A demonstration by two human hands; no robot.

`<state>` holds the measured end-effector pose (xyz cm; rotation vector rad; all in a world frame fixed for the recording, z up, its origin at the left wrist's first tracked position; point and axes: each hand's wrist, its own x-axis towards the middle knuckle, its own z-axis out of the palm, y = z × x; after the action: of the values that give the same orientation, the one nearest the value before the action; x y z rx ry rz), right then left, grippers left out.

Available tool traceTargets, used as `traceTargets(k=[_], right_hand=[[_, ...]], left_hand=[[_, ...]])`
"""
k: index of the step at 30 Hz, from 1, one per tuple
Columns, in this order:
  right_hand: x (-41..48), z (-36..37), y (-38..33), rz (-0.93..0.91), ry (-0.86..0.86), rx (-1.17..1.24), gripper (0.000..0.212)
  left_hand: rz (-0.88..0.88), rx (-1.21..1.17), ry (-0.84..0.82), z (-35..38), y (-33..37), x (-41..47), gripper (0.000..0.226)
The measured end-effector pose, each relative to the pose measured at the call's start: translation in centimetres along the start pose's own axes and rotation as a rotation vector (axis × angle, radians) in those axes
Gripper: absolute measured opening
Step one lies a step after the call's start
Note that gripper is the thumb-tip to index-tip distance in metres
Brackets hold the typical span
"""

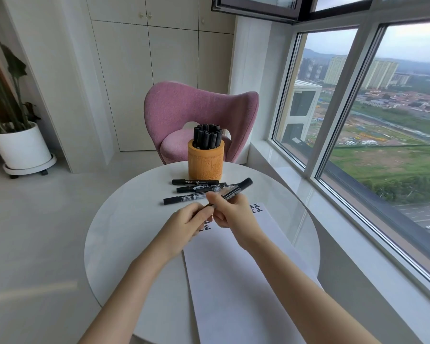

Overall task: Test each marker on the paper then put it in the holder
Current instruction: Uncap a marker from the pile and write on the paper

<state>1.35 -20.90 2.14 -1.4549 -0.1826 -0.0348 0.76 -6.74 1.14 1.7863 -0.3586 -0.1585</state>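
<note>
Both my hands hold one black marker (238, 187) above the far end of the white paper (236, 274). My right hand (231, 212) grips its barrel, and the far end points up and right. My left hand (194, 218) pinches the near end, which is hidden by the fingers. Black test marks (255, 208) show on the paper beside my hands. Three more black markers (196, 188) lie side by side on the round white table (124, 234). Behind them stands a carved wooden holder (206, 160) with several black markers (207, 135) upright in it.
A pink chair (199, 112) stands just beyond the table. A large window (372, 135) with a low sill runs along the right. At the left, a potted plant (20, 147) sits on a wheeled base on the floor.
</note>
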Motion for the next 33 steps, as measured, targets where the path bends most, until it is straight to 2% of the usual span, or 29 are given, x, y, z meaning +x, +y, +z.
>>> traceTargets(k=[3, 7, 10, 14, 20, 25, 33], right_hand=[[0.4, -0.8, 0.2, 0.023, 0.171, 0.086, 0.036], [0.6, -1.7, 0.6, 0.079, 0.292, -0.025, 0.017], [0.4, -1.8, 1.4, 0.126, 0.302, -0.094, 0.023], [0.4, -1.2, 2.0, 0.086, 0.308, -0.257, 0.040], [0.6, -0.9, 2.6, 0.016, 0.365, -0.402, 0.037], [0.6, -0.7, 3.1, 0.002, 0.399, -0.432, 0.028], [0.6, -0.6, 3.3, -0.017, 0.379, -0.450, 0.029]], left_hand=[[0.004, -0.026, 0.091, -0.5, -1.0, -0.4, 0.024], [0.040, 0.013, 0.126, -0.7, -2.8, -1.5, 0.014], [0.075, 0.059, 0.170, -0.6, -3.5, -2.2, 0.011], [0.060, 0.059, 0.199, -0.7, -3.5, -2.6, 0.013], [-0.008, 0.067, 0.170, -0.7, -3.7, -3.0, 0.013], [-0.010, 0.093, 0.184, -0.6, -3.5, -3.1, 0.014], [-0.024, 0.103, 0.187, -0.6, -3.3, -3.2, 0.014]])
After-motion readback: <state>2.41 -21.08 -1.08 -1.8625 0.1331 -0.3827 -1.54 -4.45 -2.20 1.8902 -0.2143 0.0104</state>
